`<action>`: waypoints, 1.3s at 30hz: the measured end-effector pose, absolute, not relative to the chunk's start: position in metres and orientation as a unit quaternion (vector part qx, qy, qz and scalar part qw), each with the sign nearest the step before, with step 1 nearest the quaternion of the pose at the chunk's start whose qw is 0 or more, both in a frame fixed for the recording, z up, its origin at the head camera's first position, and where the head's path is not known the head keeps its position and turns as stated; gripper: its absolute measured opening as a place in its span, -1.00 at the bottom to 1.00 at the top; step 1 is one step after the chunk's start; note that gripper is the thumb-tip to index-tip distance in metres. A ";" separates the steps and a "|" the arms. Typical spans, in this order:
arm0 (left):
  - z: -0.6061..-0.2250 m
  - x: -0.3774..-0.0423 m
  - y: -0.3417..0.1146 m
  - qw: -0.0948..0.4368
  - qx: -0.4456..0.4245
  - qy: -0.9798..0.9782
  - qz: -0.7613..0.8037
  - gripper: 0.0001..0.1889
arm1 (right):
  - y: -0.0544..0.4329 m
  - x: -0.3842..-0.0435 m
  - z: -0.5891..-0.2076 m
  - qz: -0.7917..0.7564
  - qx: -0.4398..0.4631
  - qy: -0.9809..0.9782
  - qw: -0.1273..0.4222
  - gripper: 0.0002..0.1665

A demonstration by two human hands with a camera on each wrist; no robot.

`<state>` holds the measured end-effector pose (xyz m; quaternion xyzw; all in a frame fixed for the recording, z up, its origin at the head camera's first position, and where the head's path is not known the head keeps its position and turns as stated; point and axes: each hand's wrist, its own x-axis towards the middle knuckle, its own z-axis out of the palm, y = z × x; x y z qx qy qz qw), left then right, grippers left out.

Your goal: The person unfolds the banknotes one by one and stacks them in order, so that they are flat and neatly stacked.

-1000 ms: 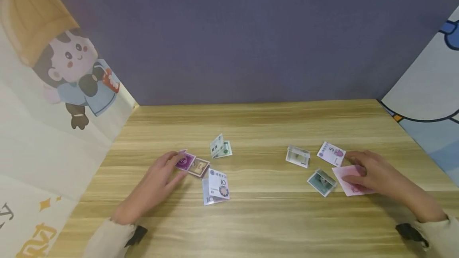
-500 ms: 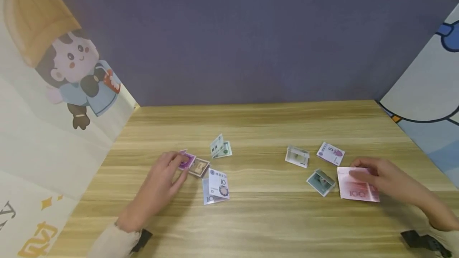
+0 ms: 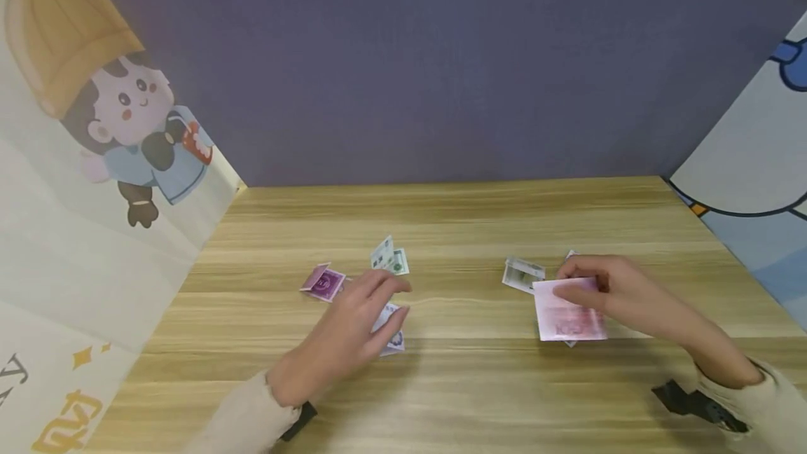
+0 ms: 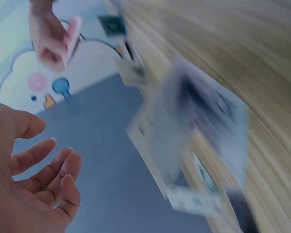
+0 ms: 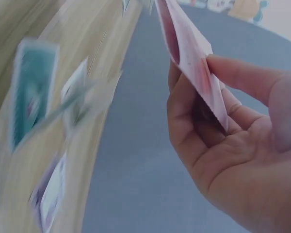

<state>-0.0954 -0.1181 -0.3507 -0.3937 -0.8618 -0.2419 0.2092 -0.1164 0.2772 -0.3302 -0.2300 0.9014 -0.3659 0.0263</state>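
My right hand (image 3: 637,303) pinches a folded pink banknote (image 3: 570,317) between thumb and fingers, raised above the table. In the right wrist view the thumb presses one face of this note, fingers behind it. My left hand (image 3: 343,335) hovers with loosely bent fingers, nothing between them in the left wrist view. Below it, a folded 10 note (image 3: 394,339) is partly covered, and the brown note is almost hidden. A folded purple note (image 3: 328,285) lies left of the fingers, a folded green note (image 3: 398,260) just beyond them.
A folded 1 note (image 3: 522,275) lies left of the pink one. A teal note (image 5: 34,92) and a purple 5 note (image 5: 52,194) are mostly covered in the head view. A dark wall (image 3: 441,76) rises behind the wooden table (image 3: 454,398).
The right hand has carried the pink note leftward, over the teal note. The left hand has left the purple note and moved right, above the brown and 10 notes.
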 end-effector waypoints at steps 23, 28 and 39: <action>-0.334 -0.121 -0.063 0.042 -0.404 -0.810 -0.422 -0.83 | 0.172 -0.127 -0.315 -0.432 -0.338 0.832 0.080 -0.94; -0.337 -0.123 -0.070 0.005 -0.410 -0.792 -0.452 -0.79 | 0.172 -0.130 -0.317 -0.438 -0.317 0.834 0.106 -0.90; -0.338 -0.128 -0.080 -0.019 -0.377 -0.791 -0.481 -0.86 | 0.177 -0.137 -0.323 -0.494 -0.295 0.805 0.144 -0.86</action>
